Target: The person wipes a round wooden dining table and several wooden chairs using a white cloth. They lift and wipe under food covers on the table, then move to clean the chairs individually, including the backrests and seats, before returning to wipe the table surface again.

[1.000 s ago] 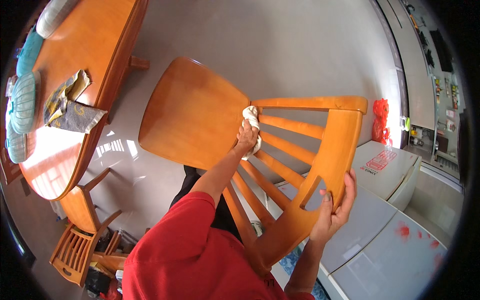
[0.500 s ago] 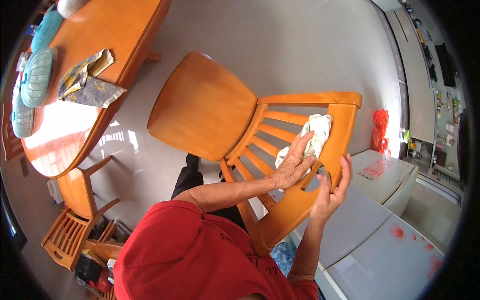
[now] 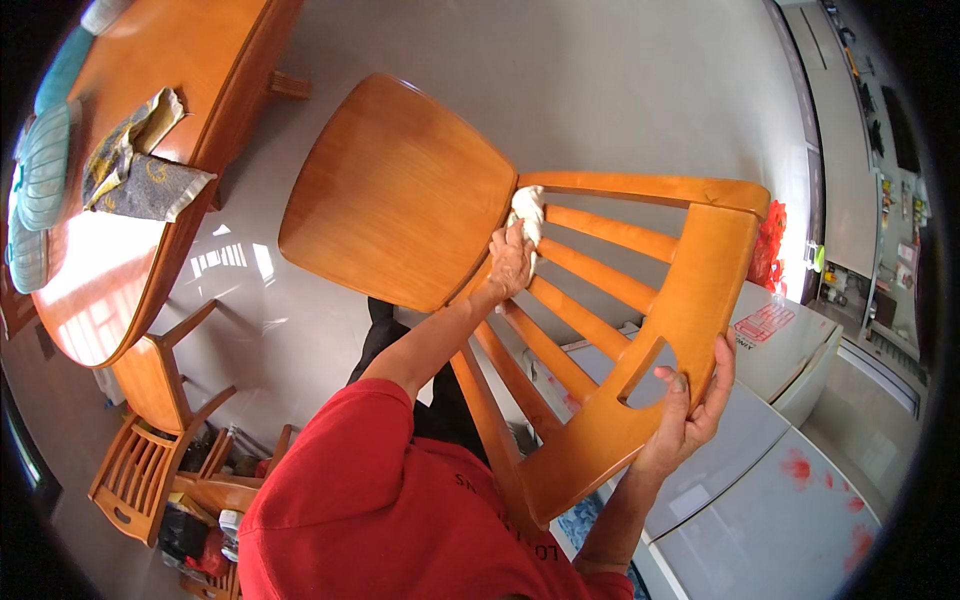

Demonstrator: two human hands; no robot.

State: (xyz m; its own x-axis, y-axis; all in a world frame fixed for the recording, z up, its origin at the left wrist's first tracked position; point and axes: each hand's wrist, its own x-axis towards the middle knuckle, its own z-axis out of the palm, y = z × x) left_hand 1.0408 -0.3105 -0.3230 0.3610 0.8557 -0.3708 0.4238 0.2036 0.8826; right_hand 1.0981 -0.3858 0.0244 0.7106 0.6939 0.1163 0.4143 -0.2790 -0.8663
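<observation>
A wooden chair [image 3: 400, 200] with a slatted backrest is tilted in front of me, its seat to the left and its backrest to the right. My left hand [image 3: 512, 258] is closed on a white cloth [image 3: 528, 212], pressing it where the slats meet the seat's rear edge. At the wide top rail [image 3: 690, 290], my right hand [image 3: 690, 415] grips the outer edge, with the thumb near the oval handle hole. Part of the cloth is hidden under my left fingers.
On the left stands a wooden table [image 3: 215, 50] with a grey and yellow cloth [image 3: 150, 170] and blue-green covers [image 3: 45, 170]. Another slatted chair [image 3: 150, 375] is at the lower left. To the right are a white cabinet [image 3: 770, 500] and a red bag [image 3: 768, 250].
My left hand has moved the white cloth left, from the top rail down to the slats' seat end. The backrest has shifted slightly right. My right hand still grips the rail.
</observation>
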